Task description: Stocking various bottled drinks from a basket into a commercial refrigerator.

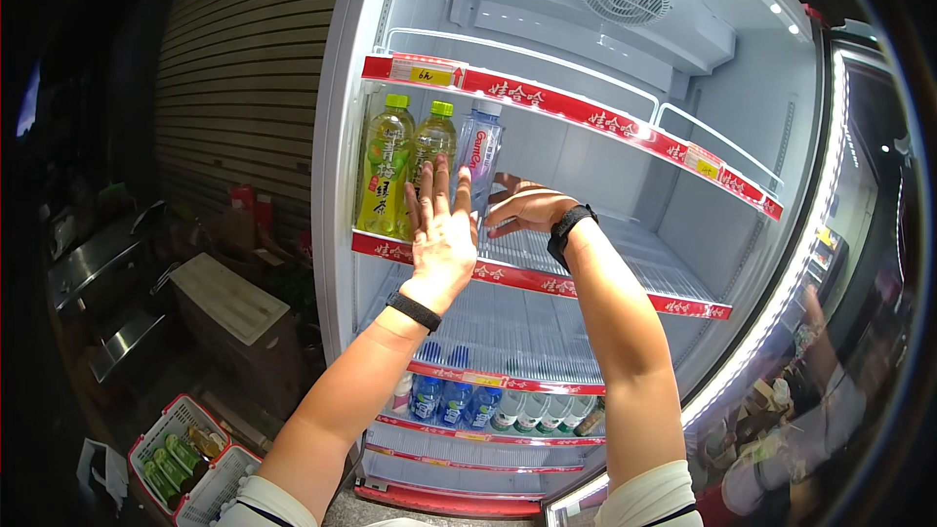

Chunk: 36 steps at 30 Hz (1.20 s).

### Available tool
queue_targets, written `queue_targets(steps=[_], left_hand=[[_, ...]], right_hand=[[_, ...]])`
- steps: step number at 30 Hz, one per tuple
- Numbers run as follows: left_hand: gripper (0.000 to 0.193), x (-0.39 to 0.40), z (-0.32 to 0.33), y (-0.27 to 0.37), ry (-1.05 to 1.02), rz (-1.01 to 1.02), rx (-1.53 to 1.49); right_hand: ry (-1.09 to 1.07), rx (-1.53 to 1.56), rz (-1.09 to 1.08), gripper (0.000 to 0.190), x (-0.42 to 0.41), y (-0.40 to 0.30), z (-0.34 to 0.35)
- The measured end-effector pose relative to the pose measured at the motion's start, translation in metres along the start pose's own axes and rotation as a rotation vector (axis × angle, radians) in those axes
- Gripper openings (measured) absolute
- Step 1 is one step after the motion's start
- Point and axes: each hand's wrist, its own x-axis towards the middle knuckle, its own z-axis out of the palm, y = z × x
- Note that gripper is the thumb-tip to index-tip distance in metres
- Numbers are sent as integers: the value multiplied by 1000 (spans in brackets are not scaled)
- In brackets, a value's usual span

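A clear water bottle (481,139) with a white cap stands on the second shelf of a display refrigerator, just right of a green tea bottle (436,130). Another green tea bottle (385,161) stands at the shelf's left end. My left hand (443,234), fingers spread and pointing up, is in front of the second tea bottle and the water bottle; whether it presses on them I cannot tell. My right hand (531,206) reaches in at the water bottle's right side with curved, parted fingers; contact with the bottle is unclear. Both wrists wear black bands.
Lower shelves hold blue-labelled bottles (454,402) and clear bottles (542,410). Red strips (512,91) and wire rails edge the shelves. The glass door (790,234) stands open at right. A red-and-white basket (183,410) with green-labelled packages sits at lower left, near a box-like stand (230,296).
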Motion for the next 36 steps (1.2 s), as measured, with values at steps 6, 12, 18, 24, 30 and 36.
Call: queue_targets(steps=[6, 12, 18, 24, 30, 36], left_hand=[[70, -3, -10, 0, 42, 22, -31], [73, -30, -59, -1, 91, 34, -207], [59, -115, -129, -30, 150, -71, -275], [41, -314, -206, -66, -190, -561, -310], [31, -527, -361, -78, -340, -1316, -40], [34, -646, -448, -71, -10, -1795, -53]], right_hand=[[34, -442, 74, 56, 16, 3, 11], [138, -656, 103, 98, -9, -13, 24], [698, -380, -589, 47, -66, -23, 91], [355, 326, -304, 21, -159, 75, 257], [-184, 570, 454, 14, -214, 203, 416], [-594, 560, 575, 27, -249, 256, 516]])
